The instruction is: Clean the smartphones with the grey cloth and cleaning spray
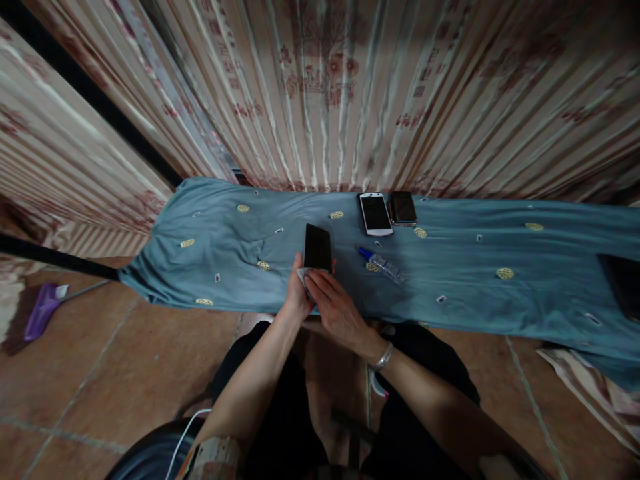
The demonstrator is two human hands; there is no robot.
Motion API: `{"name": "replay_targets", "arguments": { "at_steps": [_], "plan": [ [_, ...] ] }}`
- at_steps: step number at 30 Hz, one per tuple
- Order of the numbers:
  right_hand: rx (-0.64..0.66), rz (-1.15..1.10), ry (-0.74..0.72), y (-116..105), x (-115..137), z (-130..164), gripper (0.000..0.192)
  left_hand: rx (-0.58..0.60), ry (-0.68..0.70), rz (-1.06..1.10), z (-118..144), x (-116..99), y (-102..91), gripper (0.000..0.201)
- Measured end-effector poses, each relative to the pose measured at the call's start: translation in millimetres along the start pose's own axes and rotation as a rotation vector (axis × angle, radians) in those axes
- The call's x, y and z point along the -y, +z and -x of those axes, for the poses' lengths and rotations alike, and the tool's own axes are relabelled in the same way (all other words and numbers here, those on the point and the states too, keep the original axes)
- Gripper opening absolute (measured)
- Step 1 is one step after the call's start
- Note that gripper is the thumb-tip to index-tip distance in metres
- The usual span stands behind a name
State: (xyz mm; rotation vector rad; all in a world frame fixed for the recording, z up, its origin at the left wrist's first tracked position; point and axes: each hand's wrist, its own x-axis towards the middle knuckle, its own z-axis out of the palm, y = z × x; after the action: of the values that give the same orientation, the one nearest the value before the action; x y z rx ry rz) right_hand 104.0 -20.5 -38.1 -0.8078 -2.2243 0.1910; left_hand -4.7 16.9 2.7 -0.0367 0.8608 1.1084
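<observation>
A dark smartphone (317, 248) is held upright at the front middle of the blue cloth. My left hand (297, 291) wraps round its lower part from the left and behind, with fingertips showing at the right edge. My right hand (340, 310) presses a small whitish cloth (302, 273) against the phone's lower end; most of that cloth is hidden under the fingers. To the right of the phone lies a clear spray bottle (384, 265) with a blue cap, on its side.
Behind the bottle lie a white-framed phone (376, 214) and a dark phone-sized stack (403, 208). A black flat device (623, 283) is at the far right of the blue cloth (465, 247). Patterned curtains (325, 100) hang behind. A purple broom head (43, 311) lies on the tiled floor.
</observation>
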Motion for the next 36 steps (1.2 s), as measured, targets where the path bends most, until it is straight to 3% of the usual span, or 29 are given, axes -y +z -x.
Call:
{"name": "replay_targets", "arguments": {
  "at_steps": [12, 17, 28, 36],
  "plan": [
    [0.043, -0.003, 0.043, -5.9, -15.3, 5.7, 0.053, 0.053, 0.137, 0.045, -0.5, -4.9, -1.4, 0.06],
    [0.049, -0.023, 0.132, -8.3, -20.1, 5.4, 0.052, 0.067, 0.194, 0.039, -0.8, -5.1, -0.3, 0.055],
    [0.027, -0.057, 0.31, -9.2, -34.6, -2.3, 0.049, -0.01, 0.161, 0.059, -0.8, 1.7, 0.1, 0.034],
    [-0.017, -0.074, 0.383, -7.8, -54.3, -6.9, 0.051, 0.06, 0.152, 0.03, 3.6, 7.7, 2.0, 0.035]
  ]
}}
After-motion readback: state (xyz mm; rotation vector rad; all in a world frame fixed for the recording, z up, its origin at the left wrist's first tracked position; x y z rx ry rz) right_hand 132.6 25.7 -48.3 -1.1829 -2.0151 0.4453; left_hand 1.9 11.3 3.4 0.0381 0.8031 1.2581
